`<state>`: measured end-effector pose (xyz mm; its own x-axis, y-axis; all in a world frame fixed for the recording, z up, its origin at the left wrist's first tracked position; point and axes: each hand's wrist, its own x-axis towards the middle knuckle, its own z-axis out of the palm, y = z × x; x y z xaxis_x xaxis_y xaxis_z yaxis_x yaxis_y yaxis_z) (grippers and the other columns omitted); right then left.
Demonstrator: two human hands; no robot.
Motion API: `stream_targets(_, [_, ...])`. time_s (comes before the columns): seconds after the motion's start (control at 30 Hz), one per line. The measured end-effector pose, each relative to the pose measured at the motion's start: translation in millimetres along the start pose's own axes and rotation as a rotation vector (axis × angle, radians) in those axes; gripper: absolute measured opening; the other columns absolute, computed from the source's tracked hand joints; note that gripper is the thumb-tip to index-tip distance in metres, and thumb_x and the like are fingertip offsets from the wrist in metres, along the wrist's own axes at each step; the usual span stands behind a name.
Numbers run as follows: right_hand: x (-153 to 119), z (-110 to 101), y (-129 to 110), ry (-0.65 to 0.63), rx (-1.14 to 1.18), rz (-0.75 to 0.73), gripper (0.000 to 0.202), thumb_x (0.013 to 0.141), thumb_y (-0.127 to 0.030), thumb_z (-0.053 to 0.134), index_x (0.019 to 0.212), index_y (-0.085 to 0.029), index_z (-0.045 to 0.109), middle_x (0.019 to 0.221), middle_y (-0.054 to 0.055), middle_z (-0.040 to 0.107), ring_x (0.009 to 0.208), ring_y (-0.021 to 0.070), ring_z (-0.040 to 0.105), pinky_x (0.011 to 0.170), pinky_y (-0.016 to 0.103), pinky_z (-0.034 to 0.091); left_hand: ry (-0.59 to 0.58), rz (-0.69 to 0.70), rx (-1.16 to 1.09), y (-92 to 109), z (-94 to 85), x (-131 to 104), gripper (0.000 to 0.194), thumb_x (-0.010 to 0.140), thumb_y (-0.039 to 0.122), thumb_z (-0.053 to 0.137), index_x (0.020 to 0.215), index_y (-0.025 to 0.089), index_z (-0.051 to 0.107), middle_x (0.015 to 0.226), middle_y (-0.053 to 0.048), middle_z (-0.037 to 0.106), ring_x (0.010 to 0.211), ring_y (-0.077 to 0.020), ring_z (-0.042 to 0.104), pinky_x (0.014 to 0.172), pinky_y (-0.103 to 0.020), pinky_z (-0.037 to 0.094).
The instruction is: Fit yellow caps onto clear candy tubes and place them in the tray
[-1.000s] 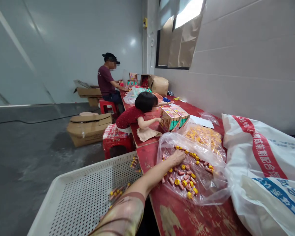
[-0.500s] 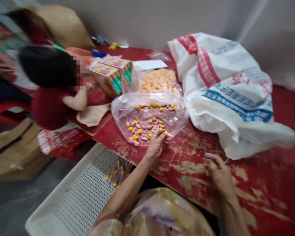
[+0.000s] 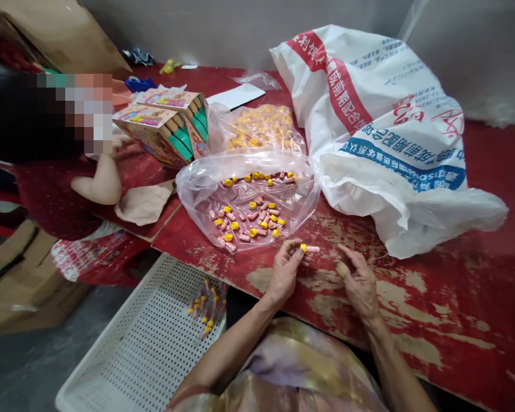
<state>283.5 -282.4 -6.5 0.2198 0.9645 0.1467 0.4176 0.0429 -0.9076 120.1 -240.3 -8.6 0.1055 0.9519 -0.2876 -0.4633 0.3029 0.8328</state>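
Between its thumb and fingers, my left hand point(image 3: 286, 268) holds a small pink-patterned tube with a yellow cap point(image 3: 311, 249), lying roughly sideways. My right hand point(image 3: 357, 277) is just right of the tube, its thumb and fingers apart, with nothing visible between them. Behind my left hand lies an open clear plastic bag point(image 3: 189, 191) with several pink pieces and yellow caps spread on it. A second clear bag full of yellow caps point(image 3: 264, 127) sits behind that one.
A large white printed sack point(image 3: 395, 131) lies on the red table point(image 3: 493, 274). Display boxes point(image 3: 154, 129) stand at the back left, near a person in dark red point(image 3: 47, 194). Below the table edge, a white perforated basket point(image 3: 124, 326) holds several capped tubes point(image 3: 206, 306).
My left hand has moved from the bag's front edge toward me and to the right, now with the capped tube. My right hand has come closer to it. The view has shifted.
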Motion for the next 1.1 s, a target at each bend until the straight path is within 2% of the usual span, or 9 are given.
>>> stream_targets(0.13, [1.1,-1.0,0.9,0.038,0.277,0.186,0.043,0.088,-0.042,0.049,0.127,-0.025,0.048,0.107,0.005,0.056,0.087,0.0165,0.056,0.074,0.031,0.049,-0.025,-0.038,0.004,-0.1,1.3,-4.1,0.033,0.074,0.033,0.07,0.1,0.015,0.059,0.08,0.0,0.061,0.064,-0.0083,0.06,0.06,-0.019,0.047])
stream_targets(0.23, [2.2,7.6,4.1,0.24,0.546,0.213,0.035,0.084,-0.04,0.057,0.113,-0.023,0.049,0.096,0.003,0.056,0.075,0.0127,0.055,0.064,0.026,0.047,-0.027,-0.081,-0.016,-3.3,5.3,-8.9,0.034,0.072,0.035,0.072,0.096,0.014,0.06,0.077,-0.001,0.062,0.063,-0.0092,0.061,0.058,-0.019,0.046])
stream_targets(0.33, [-0.5,17.7,7.5,0.405,0.6,0.139,0.03,0.076,-0.034,0.067,0.097,-0.019,0.051,0.091,0.002,0.057,0.082,0.0118,0.056,0.074,0.025,0.046,-0.008,-0.11,-0.042,-8.0,9.8,-13.4,0.037,0.069,0.036,0.074,0.095,0.014,0.059,0.075,0.0,0.062,0.062,-0.0096,0.061,0.057,-0.019,0.046])
stream_targets(0.5, [-12.5,22.0,9.7,0.229,0.551,0.151,0.032,0.074,-0.034,0.07,0.095,-0.019,0.05,0.096,0.004,0.056,0.085,0.0144,0.056,0.071,0.027,0.049,-0.017,-0.123,-0.048,-14.3,12.6,-18.5,0.038,0.069,0.036,0.074,0.096,0.015,0.058,0.073,0.001,0.062,0.061,-0.0087,0.059,0.058,-0.019,0.046])
stream_targets(0.67, [-16.1,11.5,6.7,-0.1,0.131,0.063,0.023,0.083,-0.038,0.06,0.096,-0.019,0.057,0.093,0.004,0.057,0.084,0.0154,0.055,0.072,0.027,0.046,-0.046,-0.085,0.124,-13.6,14.6,-27.1,0.032,0.074,0.037,0.068,0.095,0.014,0.061,0.08,-0.002,0.065,0.067,-0.0113,0.059,0.063,-0.022,0.048])
stream_targets(0.73, [-17.0,9.2,4.7,-0.142,-0.005,-0.028,0.021,0.087,-0.037,0.055,0.098,-0.019,0.058,0.096,0.005,0.058,0.088,0.016,0.055,0.076,0.028,0.045,-0.086,-0.05,0.238,-12.6,16.8,-31.9,0.027,0.079,0.037,0.061,0.094,0.014,0.064,0.081,-0.002,0.065,0.069,-0.0119,0.058,0.066,-0.023,0.049])
stream_targets(0.9, [-19.5,3.6,1.0,-0.071,-0.257,-0.23,0.016,0.093,-0.029,0.045,0.102,-0.018,0.053,0.097,0.006,0.056,0.089,0.0154,0.055,0.079,0.028,0.044,-0.22,0.091,0.59,-15.3,17.5,-34.6,0.027,0.086,0.019,0.044,0.104,0.016,0.064,0.087,-0.003,0.065,0.082,-0.0152,0.059,0.079,-0.027,0.047])
stream_targets(1.03, [-14.1,-10.5,4.4,-0.294,-0.638,-0.334,0.017,0.094,-0.026,0.038,0.088,-0.019,0.052,0.084,0.005,0.053,0.07,0.0155,0.052,0.062,0.027,0.041,-0.436,0.236,0.97,-19.1,15.0,-28.4,0.028,0.078,0.006,0.043,0.095,0.014,0.064,0.089,-0.006,0.062,0.085,-0.0174,0.057,0.081,-0.03,0.046])
stream_targets(1.1, [-9.5,-15.8,12.3,-0.367,-0.838,-0.405,0.019,0.091,-0.019,0.036,0.083,-0.02,0.053,0.079,0.005,0.052,0.064,0.0157,0.049,0.056,0.028,0.037,-0.419,0.29,1.075,-17.3,13.8,-26.0,0.028,0.076,0.005,0.044,0.094,0.015,0.064,0.092,-0.007,0.058,0.084,-0.017,0.055,0.078,-0.029,0.047])
